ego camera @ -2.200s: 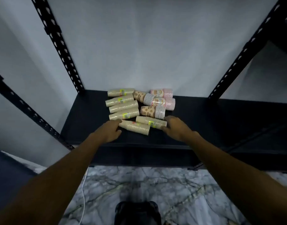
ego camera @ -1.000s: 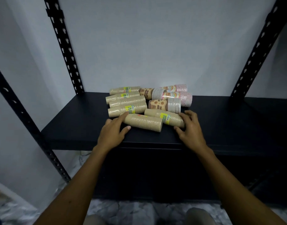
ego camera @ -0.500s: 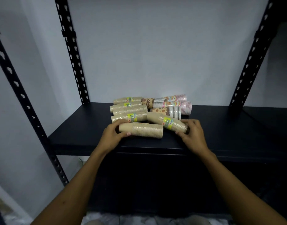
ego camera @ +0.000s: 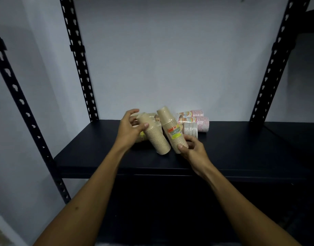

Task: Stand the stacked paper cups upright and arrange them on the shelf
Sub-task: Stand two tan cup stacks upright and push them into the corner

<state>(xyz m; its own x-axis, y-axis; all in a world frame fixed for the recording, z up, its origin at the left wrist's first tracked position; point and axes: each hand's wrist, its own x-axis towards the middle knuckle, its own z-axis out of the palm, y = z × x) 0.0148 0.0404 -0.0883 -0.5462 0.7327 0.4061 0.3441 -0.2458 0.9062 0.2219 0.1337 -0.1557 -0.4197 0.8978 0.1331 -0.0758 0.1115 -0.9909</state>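
- A plain brown cup stack (ego camera: 155, 136) is gripped near its narrow upper end by the left hand (ego camera: 129, 127), fingers curled around it; it is tilted, its wide end low over the shelf (ego camera: 241, 148).
- A labelled brown cup stack (ego camera: 173, 129) is grasped at its lower end by the right hand (ego camera: 192, 150), thumb in front, and is leaned left.
- The two stacks are just beside each other.
- Pink striped cup stacks (ego camera: 197, 120) are lying on their sides behind, toward the wall.
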